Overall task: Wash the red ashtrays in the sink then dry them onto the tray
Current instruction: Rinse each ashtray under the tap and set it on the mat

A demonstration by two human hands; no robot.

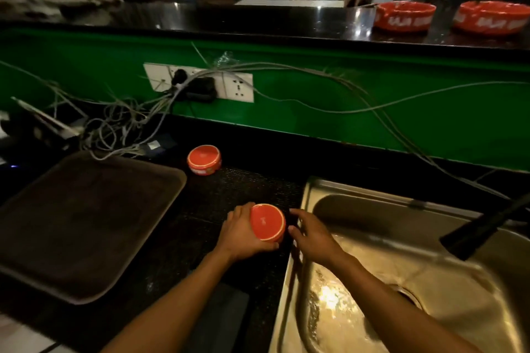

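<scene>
My left hand (243, 233) grips a red ashtray (268, 222), upside down and tilted, above the black mat just left of the sink (315, 195). My right hand (311, 233) hovers beside it at the sink's left rim, fingers relaxed and holding nothing. A second red ashtray (204, 159) lies upside down on the mat further back. Two more red ashtrays (405, 16) (493, 17) stand on the raised black counter at the upper right. The dark tray (86, 223) lies to the left.
A black faucet (484, 229) reaches over the steel sink from the right; water glistens in the basin. A tangle of cables (123, 123) and a wall socket (200, 83) sit against the green wall behind the tray. Bags lie on the counter's far left.
</scene>
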